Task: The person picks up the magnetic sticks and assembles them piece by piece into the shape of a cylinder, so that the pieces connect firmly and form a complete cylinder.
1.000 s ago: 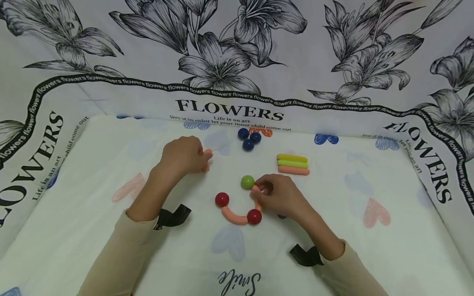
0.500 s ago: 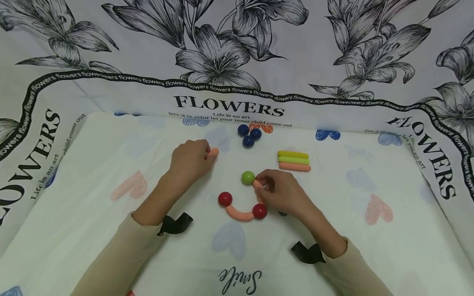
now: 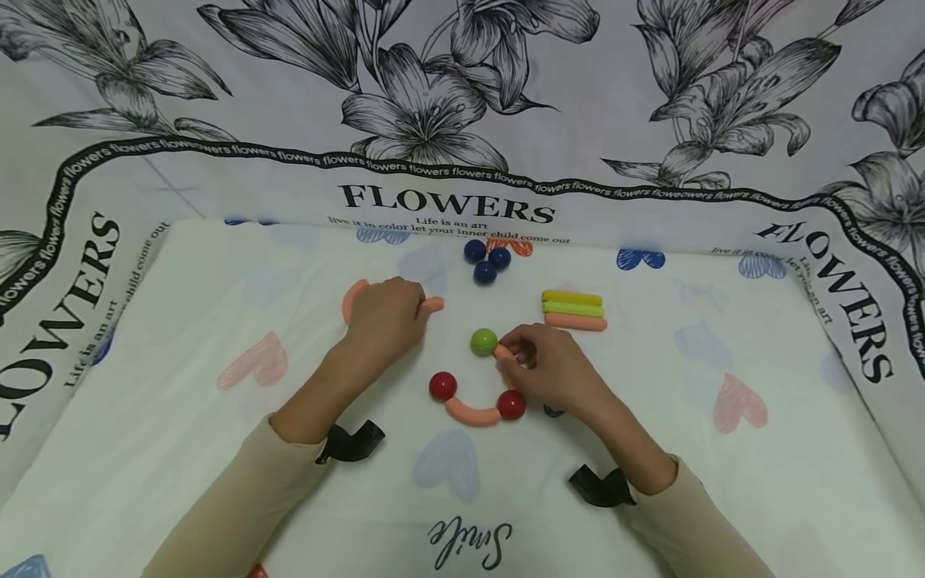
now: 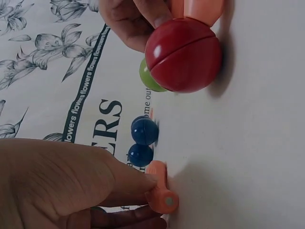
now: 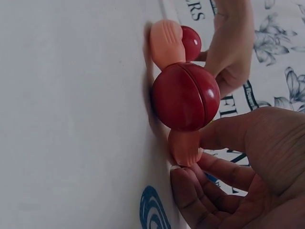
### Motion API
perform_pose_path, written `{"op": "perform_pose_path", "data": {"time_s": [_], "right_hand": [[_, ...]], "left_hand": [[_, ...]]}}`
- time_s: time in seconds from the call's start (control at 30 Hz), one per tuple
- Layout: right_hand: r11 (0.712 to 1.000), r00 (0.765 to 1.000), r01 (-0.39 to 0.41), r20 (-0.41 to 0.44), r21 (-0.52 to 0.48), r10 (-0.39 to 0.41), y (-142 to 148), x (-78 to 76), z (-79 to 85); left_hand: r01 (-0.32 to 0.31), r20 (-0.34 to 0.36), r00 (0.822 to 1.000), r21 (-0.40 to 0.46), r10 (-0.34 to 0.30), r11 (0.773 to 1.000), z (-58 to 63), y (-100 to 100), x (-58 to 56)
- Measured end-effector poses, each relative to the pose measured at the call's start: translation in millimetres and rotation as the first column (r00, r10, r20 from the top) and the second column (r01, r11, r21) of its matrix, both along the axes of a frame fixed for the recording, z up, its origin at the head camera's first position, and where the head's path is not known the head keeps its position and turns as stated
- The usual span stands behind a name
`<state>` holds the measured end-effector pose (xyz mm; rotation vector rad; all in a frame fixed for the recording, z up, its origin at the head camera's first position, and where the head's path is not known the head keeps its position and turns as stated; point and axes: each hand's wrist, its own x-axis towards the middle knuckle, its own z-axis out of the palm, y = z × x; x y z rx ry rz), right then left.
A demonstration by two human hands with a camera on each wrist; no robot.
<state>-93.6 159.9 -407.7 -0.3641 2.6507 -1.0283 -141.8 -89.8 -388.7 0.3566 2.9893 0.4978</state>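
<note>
My left hand point(image 3: 386, 317) pinches an orange curved rod point(image 3: 433, 304) just above the cloth. In the left wrist view this rod point(image 4: 156, 169) shows a pale round dot. Another orange curved piece point(image 3: 352, 299) peeks out left of that hand, mostly hidden. My right hand point(image 3: 552, 365) grips an orange rod point(image 5: 185, 148) between a green ball point(image 3: 483, 342) and a red ball point(image 3: 511, 405). From this red ball a curved orange rod point(image 3: 473, 413) runs to a second red ball point(image 3: 443, 386). Together these pieces form an unclosed curve on the cloth.
Several dark blue balls point(image 3: 485, 272) cluster at the back. Yellow, lime and orange straight rods point(image 3: 573, 308) lie side by side at the right. A white cloth point(image 3: 636, 514) with printed hearts covers the surface, and black straps point(image 3: 354, 441) hang from the wrists.
My left hand has moved right with its orange rod, uncovering the orange piece behind it. The red balls sit slightly farther right in view. My right hand keeps its grip.
</note>
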Motion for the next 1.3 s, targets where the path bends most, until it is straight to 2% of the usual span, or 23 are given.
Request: {"op": "perform_pose_path", "data": {"time_s": [0.17, 0.3, 0.43, 0.63, 0.73, 1.03, 1.3], "right_hand": [[1.000, 1.000, -0.002, 0.004, -0.006, 0.002, 1.4, 1.3, -0.7], [1.000, 1.000, -0.020, -0.018, -0.013, 0.020, 0.6, 0.1, -1.3], [0.999, 0.999, -0.035, -0.026, -0.019, 0.035, 0.6, -1.5, -2.1], [0.998, 0.998, -0.062, -0.012, -0.001, 0.062, 3.0, -1.0, -0.1], [0.997, 0.997, -0.081, -0.002, 0.015, 0.081, 5.4, -1.2, 1.8], [0.995, 0.996, -0.092, 0.012, 0.024, 0.092, 8.0, -3.8, 2.5], [0.994, 0.994, -0.107, 0.038, 0.017, 0.106, 12.0, -4.4, 5.7]], "left_hand": [[0.015, 0.062, 0.998, 0.086, -0.021, 0.996, 4.7, -3.0, 0.6], [0.023, 0.179, 0.982, 0.185, -0.056, 0.982, 12.4, -13.1, 2.4], [0.037, 0.313, 0.942, 0.251, -0.117, 0.967, 13.4, -22.8, 1.4], [-0.012, 0.472, 0.863, 0.375, -0.180, 0.927, 7.0, -29.2, -3.9], [-0.010, 0.502, 0.838, 0.410, -0.216, 0.912, 5.9, -27.2, -5.2], [-0.032, 0.558, 0.788, 0.458, -0.259, 0.888, 0.3, -25.3, -7.5], [-0.049, 0.590, 0.754, 0.488, -0.288, 0.871, -3.3, -27.0, -8.5]]}}
